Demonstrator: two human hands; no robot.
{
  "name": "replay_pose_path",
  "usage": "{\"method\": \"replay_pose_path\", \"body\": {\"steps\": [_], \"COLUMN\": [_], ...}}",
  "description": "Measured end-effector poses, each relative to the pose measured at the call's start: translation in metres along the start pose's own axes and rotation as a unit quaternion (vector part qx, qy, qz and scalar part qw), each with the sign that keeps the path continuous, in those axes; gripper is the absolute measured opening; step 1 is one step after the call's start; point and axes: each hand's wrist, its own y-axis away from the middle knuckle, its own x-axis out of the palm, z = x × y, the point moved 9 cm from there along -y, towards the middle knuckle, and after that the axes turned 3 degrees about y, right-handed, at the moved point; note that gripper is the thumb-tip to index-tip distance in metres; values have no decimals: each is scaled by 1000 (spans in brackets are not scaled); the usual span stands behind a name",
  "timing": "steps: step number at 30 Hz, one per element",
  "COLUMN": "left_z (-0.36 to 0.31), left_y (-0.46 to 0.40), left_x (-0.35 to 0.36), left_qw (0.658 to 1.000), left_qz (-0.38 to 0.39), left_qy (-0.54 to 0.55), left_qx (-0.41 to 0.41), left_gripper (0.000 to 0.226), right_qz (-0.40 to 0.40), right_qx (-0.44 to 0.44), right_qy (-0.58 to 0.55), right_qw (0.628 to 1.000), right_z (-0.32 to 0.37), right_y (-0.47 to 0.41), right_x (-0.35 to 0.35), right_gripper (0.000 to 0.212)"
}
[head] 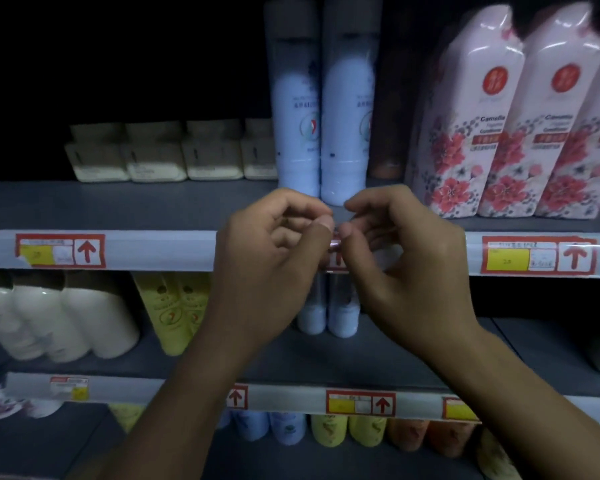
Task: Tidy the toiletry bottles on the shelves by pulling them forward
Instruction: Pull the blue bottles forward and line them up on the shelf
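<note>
Two tall pale-blue bottles [321, 109] stand side by side on the upper shelf [118, 206], set back a little from its front edge. Just below and in front of them, my left hand [274, 251] and my right hand [406, 251] meet at the shelf's front rail [160, 249]. Both have curled fingers, and their thumb tips pinch a small red price label [336, 254] on the rail between them. Neither hand touches a bottle. Two more pale-blue bottles [328, 313] on the middle shelf show partly behind my hands.
Pink floral bottles [506, 133] stand at the upper shelf's right front. Squat cream jars [153, 157] sit far back on its left. The middle shelf holds white bottles [56, 320] and yellow bottles [174, 313]. Blue, yellow and orange bottles [329, 431] line the lowest shelf.
</note>
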Motion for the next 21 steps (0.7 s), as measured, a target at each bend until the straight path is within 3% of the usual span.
{"method": "replay_pose_path", "body": {"steps": [9, 13, 17, 21], "left_z": [-6, 1, 21, 41], "left_y": [-56, -82, -91, -103], "left_x": [-8, -15, -30, -31], "left_qw": [998, 995, 985, 979], "left_qz": [-59, -92, -155, -159], "left_qy": [-1, -33, -73, -124], "left_qx": [13, 30, 35, -7], "left_gripper": [3, 5, 27, 69], "right_qz": [-24, -33, -27, 10], "right_qx": [40, 31, 53, 114], "right_qy": [-2, 74, 141, 107], "right_qw": [999, 996, 988, 988], "right_z": [-9, -20, -38, -56], "right_y": [-59, -78, -78, -80], "right_x": [3, 9, 16, 28], "right_gripper": [24, 34, 49, 75]}}
